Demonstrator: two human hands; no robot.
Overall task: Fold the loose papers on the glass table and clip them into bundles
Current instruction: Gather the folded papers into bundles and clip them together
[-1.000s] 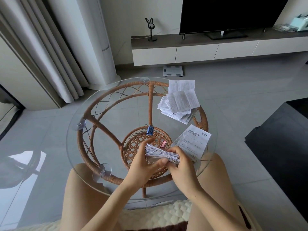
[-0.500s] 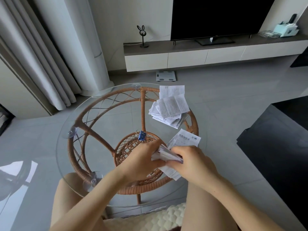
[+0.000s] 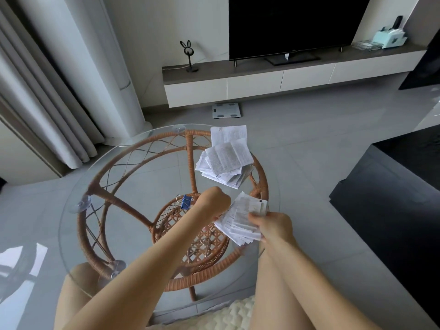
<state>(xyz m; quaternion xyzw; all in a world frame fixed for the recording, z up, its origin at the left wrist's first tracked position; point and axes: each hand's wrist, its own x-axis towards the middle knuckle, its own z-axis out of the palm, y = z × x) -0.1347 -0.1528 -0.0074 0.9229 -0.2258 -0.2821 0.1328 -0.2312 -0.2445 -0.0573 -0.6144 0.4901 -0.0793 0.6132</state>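
Observation:
My right hand point(image 3: 271, 226) grips a folded bundle of printed papers point(image 3: 240, 220) by its right edge, low over the near right of the round glass table point(image 3: 71, 225). The fingers of my left hand point(image 3: 214, 203) are curled at the bundle's left edge, knuckles up; whatever lies under them is hidden. A blue binder clip point(image 3: 186, 201) lies on the glass just left of that hand. Farther back on the table sits a loose pile of printed papers point(image 3: 226, 160).
The glass top rests on a rattan frame point(image 3: 104, 194) with a woven basket shelf point(image 3: 190, 236) below. My bare knees sit under the near rim. Beyond are a bathroom scale point(image 3: 226, 110) on the floor, a TV cabinet point(image 3: 285, 77) and curtains at the left.
The bundle has swung over to the right and now stays in my right hand. My left hand has slid off it up and to the left, toward the blue clip. The camera has tilted upward.

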